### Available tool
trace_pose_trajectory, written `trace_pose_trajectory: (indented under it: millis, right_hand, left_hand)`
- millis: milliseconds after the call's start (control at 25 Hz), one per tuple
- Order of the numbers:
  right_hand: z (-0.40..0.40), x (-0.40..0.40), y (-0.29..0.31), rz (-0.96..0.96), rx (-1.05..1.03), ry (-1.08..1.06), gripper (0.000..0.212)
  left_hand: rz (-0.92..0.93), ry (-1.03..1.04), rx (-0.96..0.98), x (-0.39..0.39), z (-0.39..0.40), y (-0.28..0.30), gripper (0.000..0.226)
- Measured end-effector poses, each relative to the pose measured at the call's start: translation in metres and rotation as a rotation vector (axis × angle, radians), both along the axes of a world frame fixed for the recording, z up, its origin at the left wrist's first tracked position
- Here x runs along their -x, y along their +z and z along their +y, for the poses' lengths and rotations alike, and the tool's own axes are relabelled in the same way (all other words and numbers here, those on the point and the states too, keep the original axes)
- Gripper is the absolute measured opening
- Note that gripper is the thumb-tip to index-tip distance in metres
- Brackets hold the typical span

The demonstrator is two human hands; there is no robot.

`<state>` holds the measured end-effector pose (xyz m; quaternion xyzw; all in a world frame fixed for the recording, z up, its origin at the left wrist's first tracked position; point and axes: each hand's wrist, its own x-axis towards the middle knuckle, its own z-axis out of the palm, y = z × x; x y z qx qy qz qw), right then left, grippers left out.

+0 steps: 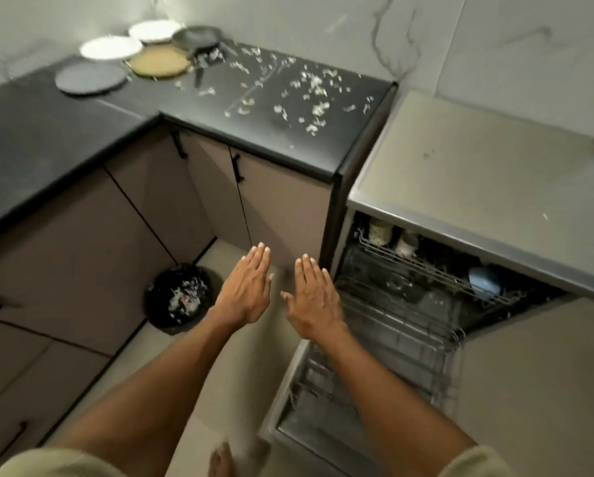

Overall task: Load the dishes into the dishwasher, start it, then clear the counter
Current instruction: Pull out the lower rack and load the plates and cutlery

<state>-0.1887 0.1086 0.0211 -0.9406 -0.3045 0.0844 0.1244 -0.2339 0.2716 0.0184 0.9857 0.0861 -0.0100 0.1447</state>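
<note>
Head view shows the left hand [245, 292] and right hand [314, 299] with straight, empty fingers [259, 258], the plates [111, 48] far beyond them on the littered counter [65, 132], so carrying several across to the open dishwasher [409, 304] risks dropping one.

Black-lined bin [179, 297] on the floor [219, 390] — cabinet doors [82, 256] behind, marble-look wall [426, 39] above.

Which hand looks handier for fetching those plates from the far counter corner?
Probably the left hand: the plates lie far left. The right hand hovers beside the open dishwasher. Both are empty.
</note>
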Motion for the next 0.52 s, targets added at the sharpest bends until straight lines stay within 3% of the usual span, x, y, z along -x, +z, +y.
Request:
trace_pose_trajectory:
  millis: [320,520]
  right_hand:
    - [0.193,0.036,0.086,-0.046,-0.126,0.021,0.071]
    - [0.251,0.038,0.118,-0.094,-0.129,0.046,0.071]
  left_hand:
    - [-0.083,0.018,-0.054,0.046,0.158,0.088,0.060]
    - [-0.133,0.071,-0.024,0.049,0.214,0.116,0.061]
